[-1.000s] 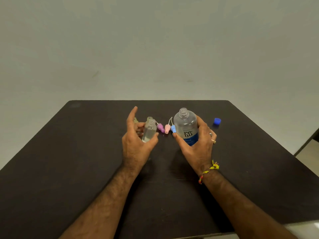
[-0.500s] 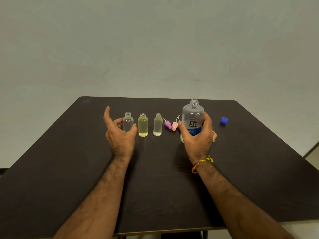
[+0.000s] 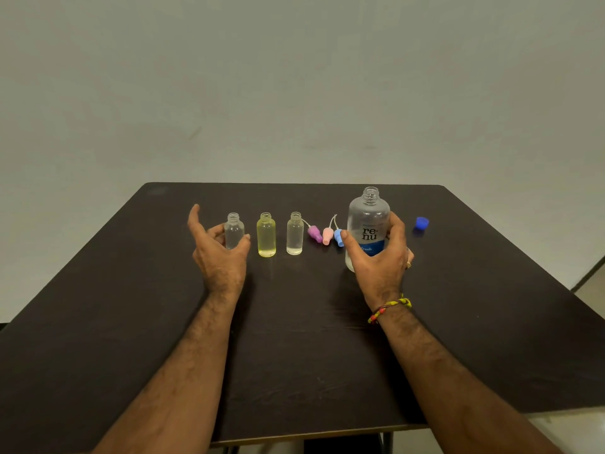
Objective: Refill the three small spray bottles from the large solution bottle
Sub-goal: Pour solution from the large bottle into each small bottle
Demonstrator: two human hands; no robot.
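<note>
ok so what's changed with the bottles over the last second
The left hand has brought its small clear bottle from beside the big bottle out to the left end of the row and stood it upright, fingers still round it. The right hand kept its grip on the big bottle. The spray tops and blue cap stayed put.

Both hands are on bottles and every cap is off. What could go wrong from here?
1. The large solution bottle, open-necked in the right hand, would likely overshoot the narrow neck of the leftmost small bottle when tipped.
2. The left hand pinches that light bottle only by thumb and fingers; it may tip.
3. The three spray heads lie beside the large bottle and could be knocked.
</note>
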